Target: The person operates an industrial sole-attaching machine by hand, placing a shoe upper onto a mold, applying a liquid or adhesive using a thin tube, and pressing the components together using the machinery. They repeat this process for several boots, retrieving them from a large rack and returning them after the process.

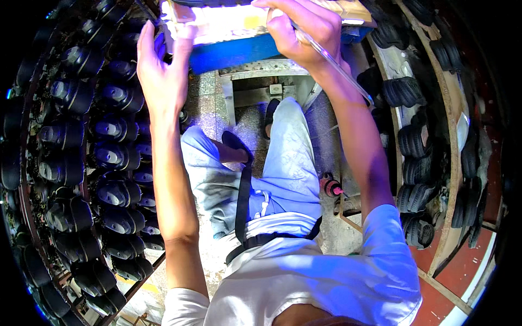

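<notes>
Rows of dark shoes (81,163) on a curved rack, filling the whole left side, toes pointing inward, tier upon tier. On the right, a second curved rack (451,163) bearing black ridged soles (416,168), stacked along its rim. Below, between the racks, a grey speckled floor (209,103) and light trousers (288,163), one dark shoe out ahead near a small metal frame.

At top centre, a blue-edged work table (234,53) with a brightly lit, washed-out flat object (223,22) on top; kind not discernible through the glare.

Left hand (160,70) raised beside the left end of that table, fingers extended and spread fairly wide, fingertips touching the corner of the lit object, gripping nothing visibly. Right hand (302,30) closed down over the right part of the same lit object, fingers curled narrow, holding a thin clear rod-like tool (334,62) running back along the forearm toward the elbow; tip hidden under the fingers.

Smaller still: a black strap (243,198) across the white shirt, and a small red-capped item (330,186) on the floor just beside the right knee.
</notes>
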Demonstrator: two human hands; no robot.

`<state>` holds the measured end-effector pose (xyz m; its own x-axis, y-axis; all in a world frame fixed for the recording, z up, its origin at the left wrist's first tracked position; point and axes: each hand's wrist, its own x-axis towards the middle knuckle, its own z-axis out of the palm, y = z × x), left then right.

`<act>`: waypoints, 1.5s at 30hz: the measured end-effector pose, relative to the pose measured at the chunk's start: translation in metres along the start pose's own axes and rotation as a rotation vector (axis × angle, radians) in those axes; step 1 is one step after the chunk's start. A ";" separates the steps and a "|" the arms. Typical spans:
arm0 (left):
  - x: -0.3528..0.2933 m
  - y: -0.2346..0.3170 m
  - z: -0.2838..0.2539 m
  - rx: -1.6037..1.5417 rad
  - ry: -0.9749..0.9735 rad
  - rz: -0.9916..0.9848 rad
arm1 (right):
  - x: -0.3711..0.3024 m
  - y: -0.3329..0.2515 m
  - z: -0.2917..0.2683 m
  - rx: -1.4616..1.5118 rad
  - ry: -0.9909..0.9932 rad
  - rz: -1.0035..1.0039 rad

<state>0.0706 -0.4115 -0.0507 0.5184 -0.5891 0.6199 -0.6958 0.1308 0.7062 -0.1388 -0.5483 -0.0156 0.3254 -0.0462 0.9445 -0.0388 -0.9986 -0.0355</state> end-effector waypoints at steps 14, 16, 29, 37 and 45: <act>0.032 -0.032 0.020 0.218 0.009 0.178 | -0.021 0.033 -0.078 -0.418 -0.114 -0.015; 0.045 -0.052 0.024 0.163 -0.041 0.203 | -0.028 0.032 -0.094 -0.448 -0.140 0.024; -0.069 0.044 0.059 -0.273 -0.115 0.600 | -0.014 -0.042 -0.085 -0.395 -0.257 0.029; -0.038 -0.024 0.025 -0.139 0.053 0.207 | -0.016 -0.032 -0.031 -0.262 -0.068 0.045; -0.005 -0.021 0.029 -0.129 -0.047 0.026 | -0.012 -0.008 -0.019 -0.271 0.021 0.148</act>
<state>0.0681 -0.4350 -0.0784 0.4747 -0.6207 0.6240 -0.6373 0.2466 0.7301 -0.1605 -0.5392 -0.0208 0.2776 -0.1874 0.9422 -0.3360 -0.9378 -0.0875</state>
